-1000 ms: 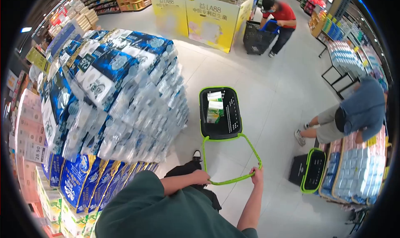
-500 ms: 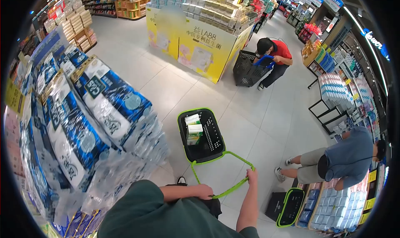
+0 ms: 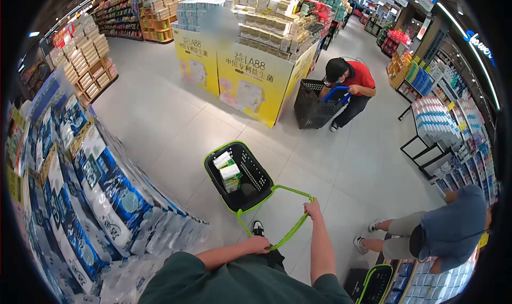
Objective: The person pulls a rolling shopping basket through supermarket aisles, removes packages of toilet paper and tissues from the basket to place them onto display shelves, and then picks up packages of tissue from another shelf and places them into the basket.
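A black basket point(image 3: 250, 189) with a green rim stands on the floor ahead of me, tilted a little to the left. Inside it, at its left side, lie white and green packs point(image 3: 230, 172). Its green handle point(image 3: 292, 231) reaches back toward my body. My left hand point(image 3: 258, 245) is closed on the handle's near left end, close to my waist. Farther right, my right hand point(image 3: 313, 208) grips the handle's upper right corner.
Stacked blue and white packs point(image 3: 114, 197) rise on the left. A yellow display point(image 3: 242, 85) stands ahead. Beside it, a person in red point(image 3: 358, 80) bends over a black basket point(image 3: 313, 109). Another person point(image 3: 448, 227) is at the right, near a green-rimmed basket point(image 3: 375, 285).
The basket and its handle have swung left in view, with both my hands still on the handle. The yellow display now sits lower in view, and the blue stack has shifted left and down.
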Available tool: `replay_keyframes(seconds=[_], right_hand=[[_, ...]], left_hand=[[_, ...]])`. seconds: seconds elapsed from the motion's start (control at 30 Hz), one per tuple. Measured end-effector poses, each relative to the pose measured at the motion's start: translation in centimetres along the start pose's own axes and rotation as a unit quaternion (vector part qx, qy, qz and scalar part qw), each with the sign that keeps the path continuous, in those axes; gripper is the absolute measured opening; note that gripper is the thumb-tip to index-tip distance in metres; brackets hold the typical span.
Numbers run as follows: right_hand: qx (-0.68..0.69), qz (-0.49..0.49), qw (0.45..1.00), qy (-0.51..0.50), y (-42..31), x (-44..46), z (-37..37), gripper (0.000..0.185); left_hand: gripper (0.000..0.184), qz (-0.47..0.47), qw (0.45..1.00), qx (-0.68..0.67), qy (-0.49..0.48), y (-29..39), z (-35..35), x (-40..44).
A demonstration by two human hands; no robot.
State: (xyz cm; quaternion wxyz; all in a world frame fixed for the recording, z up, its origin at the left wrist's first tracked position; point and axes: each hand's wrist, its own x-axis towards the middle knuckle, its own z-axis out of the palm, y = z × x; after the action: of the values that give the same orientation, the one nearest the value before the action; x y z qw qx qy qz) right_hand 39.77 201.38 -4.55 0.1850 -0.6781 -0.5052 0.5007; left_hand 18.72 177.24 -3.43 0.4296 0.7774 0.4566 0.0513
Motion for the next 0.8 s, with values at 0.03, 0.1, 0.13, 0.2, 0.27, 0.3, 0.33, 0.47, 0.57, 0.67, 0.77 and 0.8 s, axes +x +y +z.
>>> replay_keyframes(seconds=[0.03,0.1,0.13,0.2,0.27,0.3,0.33,0.47,0.57,0.67,0.77,0.8], right_hand=[[0.004,0.0,1.0,-0.003,-0.8,1.8,0.9,0.039],[-0.025,0.0,0.999,-0.043,-3.4,6.0,2.3,0.046],[-0.023,-0.005,0.999,-0.046,-5.2,7.9,2.9,0.046],[-0.045,-0.002,0.995,-0.084,-7.6,11.2,4.5,0.053],[-0.057,-0.003,0.993,-0.105,-9.3,14.3,6.6,0.057],[-0.061,-0.015,0.992,-0.11,-10.5,15.5,7.8,0.058],[-0.064,-0.026,0.991,-0.113,-11.6,16.8,9.1,0.06],[-0.135,-0.05,0.981,-0.131,-15.1,21.6,14.8,0.062],[-0.109,-0.04,0.981,-0.152,-18.9,23.7,18.8,0.057],[-0.158,-0.062,0.974,-0.152,-23.4,23.1,22.2,0.055],[-0.18,-0.061,0.968,-0.162,-25.2,24.7,26.8,0.059],[-0.179,-0.067,0.969,-0.16,-26.5,24.7,28.1,0.059]], left_hand=[[0.029,-0.024,0.999,0.023,-0.005,-0.8,-1.0,0.7],[0.028,-0.049,0.998,0.051,-0.001,-2.3,-3.5,2.6],[0.028,-0.074,0.995,0.06,0.0,-2.9,-4.8,3.4],[0.028,-0.106,0.992,0.065,0.001,-4.2,-6.6,3.9],[0.027,-0.184,0.981,0.014,0.057,-5.5,-8.1,4.5],[0.027,-0.187,0.98,0.015,0.062,-6.3,-9.1,4.7],[0.027,-0.196,0.977,0.019,0.082,-7.1,-9.9,4.8],[0.027,-0.256,0.961,-0.021,0.107,-10.7,-13.9,4.9],[0.034,-0.266,0.961,-0.025,0.069,-16.1,-16.8,5.4],[0.042,-0.26,0.965,0.007,0.021,-20.0,-20.3,5.4],[0.047,-0.252,0.966,0.016,-0.06,-23.6,-23.8,5.0],[0.051,-0.252,0.965,-0.003,-0.072,-24.7,-24.9,4.7]])
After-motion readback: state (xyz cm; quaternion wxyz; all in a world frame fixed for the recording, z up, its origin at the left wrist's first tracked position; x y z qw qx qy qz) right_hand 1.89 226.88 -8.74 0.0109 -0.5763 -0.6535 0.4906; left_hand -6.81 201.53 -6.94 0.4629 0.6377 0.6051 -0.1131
